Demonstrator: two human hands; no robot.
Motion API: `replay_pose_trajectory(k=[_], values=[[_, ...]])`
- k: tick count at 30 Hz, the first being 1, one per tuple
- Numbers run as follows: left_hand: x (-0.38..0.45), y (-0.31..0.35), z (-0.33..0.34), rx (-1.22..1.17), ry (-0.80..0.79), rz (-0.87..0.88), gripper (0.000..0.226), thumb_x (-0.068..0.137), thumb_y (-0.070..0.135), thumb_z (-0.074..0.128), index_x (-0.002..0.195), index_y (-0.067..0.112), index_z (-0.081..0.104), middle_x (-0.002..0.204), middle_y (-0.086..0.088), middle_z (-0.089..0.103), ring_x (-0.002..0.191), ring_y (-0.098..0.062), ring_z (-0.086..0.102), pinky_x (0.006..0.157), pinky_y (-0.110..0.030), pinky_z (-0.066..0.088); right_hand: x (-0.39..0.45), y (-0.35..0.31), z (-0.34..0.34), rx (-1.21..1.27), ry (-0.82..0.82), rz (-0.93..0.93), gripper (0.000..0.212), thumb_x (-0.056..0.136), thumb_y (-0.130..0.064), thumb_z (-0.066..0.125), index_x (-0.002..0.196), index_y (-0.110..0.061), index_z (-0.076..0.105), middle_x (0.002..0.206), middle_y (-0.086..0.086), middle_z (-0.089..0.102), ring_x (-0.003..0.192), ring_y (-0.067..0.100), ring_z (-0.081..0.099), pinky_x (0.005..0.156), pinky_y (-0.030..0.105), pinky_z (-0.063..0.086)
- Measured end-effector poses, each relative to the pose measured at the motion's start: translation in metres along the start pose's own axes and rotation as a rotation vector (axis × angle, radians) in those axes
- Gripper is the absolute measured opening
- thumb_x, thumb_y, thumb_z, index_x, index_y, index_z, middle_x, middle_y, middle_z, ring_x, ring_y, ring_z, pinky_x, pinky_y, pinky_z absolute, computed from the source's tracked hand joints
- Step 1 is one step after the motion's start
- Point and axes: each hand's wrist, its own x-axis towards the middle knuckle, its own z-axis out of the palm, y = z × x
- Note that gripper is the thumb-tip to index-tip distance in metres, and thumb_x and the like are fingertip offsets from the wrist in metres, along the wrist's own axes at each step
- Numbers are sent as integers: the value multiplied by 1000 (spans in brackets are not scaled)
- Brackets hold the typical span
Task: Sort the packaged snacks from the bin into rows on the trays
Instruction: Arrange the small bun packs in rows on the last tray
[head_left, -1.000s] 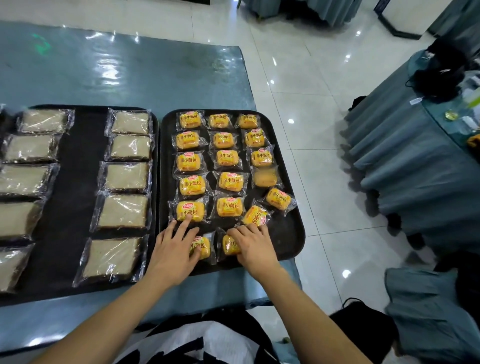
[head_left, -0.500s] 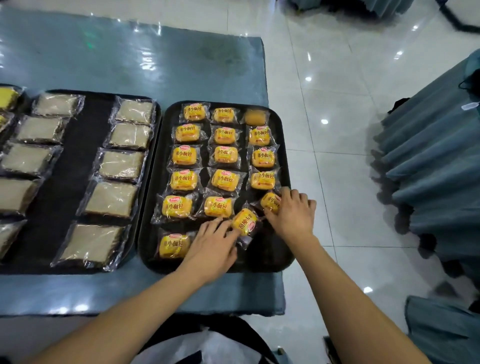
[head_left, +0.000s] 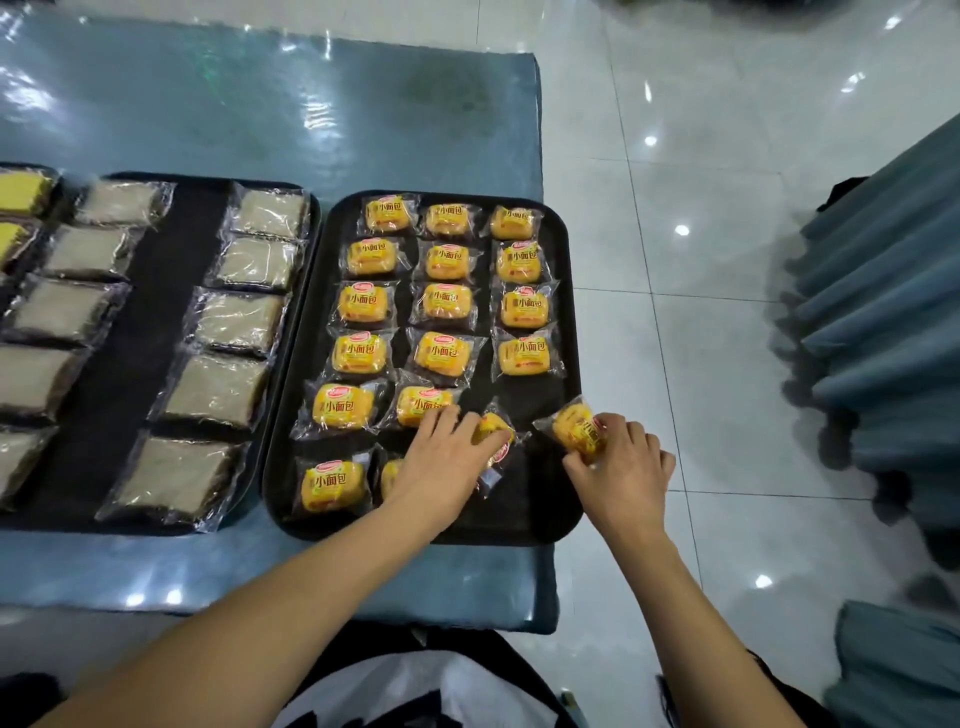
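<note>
Head view: left hand (head_left: 441, 467) gripping one yellow bread packet (head_left: 493, 431) on the black tray (head_left: 563, 332), right hand (head_left: 623, 462) pinching another packet (head_left: 576, 426) at its right rim.

The snacks (head_left: 356, 354) sit in clear, shiny, crinkly plastic wrap. The black tray (head_left: 563, 291) looks smooth and dull. The blue table cover (head_left: 260, 119) and floor tiles (head_left: 701, 156) shine.

Yellow snack packets (head_left: 360, 352) on right tray (head_left: 563, 332): red characters "小面包"; small logo above unreadable.
</note>
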Motion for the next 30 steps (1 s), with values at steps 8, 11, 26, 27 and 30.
replay_pose_trajectory(k=[8, 11, 26, 27, 30], values=[[49, -4, -15, 144, -99, 178, 84, 90, 43, 68, 158, 32, 18, 148, -14, 40, 138, -36, 34, 116, -50, 23, 1, 11, -9, 123, 14, 40, 49, 82, -40, 70, 126, -21, 58, 117, 5, 63, 111, 29, 55, 99, 47, 37], [61, -2, -19, 77, -68, 8, 87, 85, 75, 52, 149, 18, 35, 134, -13, 56, 129, -34, 45, 110, -50, 27, 2, 20, -13, 136, 46, 43, 48, 83, -38, 72, 125, -20, 59, 116, 6, 63, 110, 29, 55, 98, 46, 35], [67, -23, -5, -100, 32, 111, 65, 86, 41, 72, 142, 28, 42, 141, 1, 46, 130, -27, 38, 110, -43, 31, -18, 28, -5, 97, -92, -347, 51, 74, -38, 68, 124, -35, 57, 115, -11, 59, 110, 17, 52, 97, 33, 29], [69, -22, -4, -115, 40, 98, 63, 86, 41, 72, 141, 28, 43, 140, 1, 47, 129, -27, 39, 109, -42, 31, -19, 22, -3, 74, -121, -418, 53, 74, -39, 67, 125, -35, 56, 116, -12, 58, 110, 17, 51, 98, 34, 30], [69, -21, -5, -171, 41, 66, 65, 85, 47, 73, 140, 29, 44, 138, 2, 47, 129, -25, 39, 109, -42, 32, -20, 5, 5, 48, -196, -534, 55, 76, -38, 69, 129, -33, 56, 119, -11, 60, 114, 16, 51, 103, 38, 31]])
